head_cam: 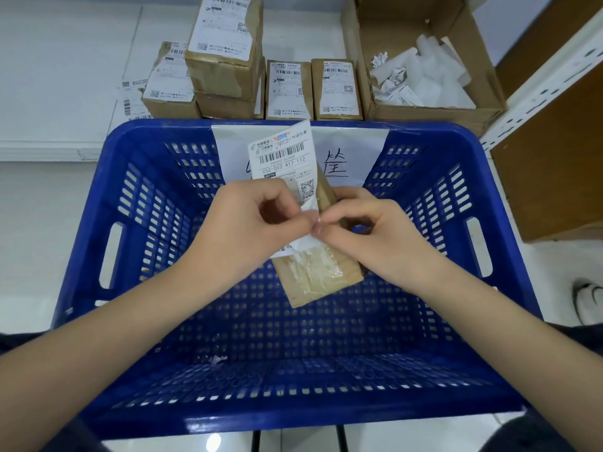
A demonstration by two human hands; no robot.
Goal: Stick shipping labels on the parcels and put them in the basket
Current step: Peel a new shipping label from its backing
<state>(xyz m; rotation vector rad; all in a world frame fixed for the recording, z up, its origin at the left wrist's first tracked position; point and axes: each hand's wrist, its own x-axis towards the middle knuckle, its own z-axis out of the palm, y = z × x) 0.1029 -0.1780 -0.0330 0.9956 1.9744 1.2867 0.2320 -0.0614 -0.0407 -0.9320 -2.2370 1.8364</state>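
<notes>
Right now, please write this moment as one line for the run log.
step: peeling label | left hand: pinches shipping label | right hand: pinches label corner, holds parcel | place: above blue basket

White tabletop [58, 76] spans the far left and centre. At far right, a white perforated metal shelf upright [535, 93] runs diagonally beside a brown wooden panel [554, 164]. Pale floor [554, 256] lies below it (a white shoe [589, 300] shows at the right edge). Lighting is even.
</notes>
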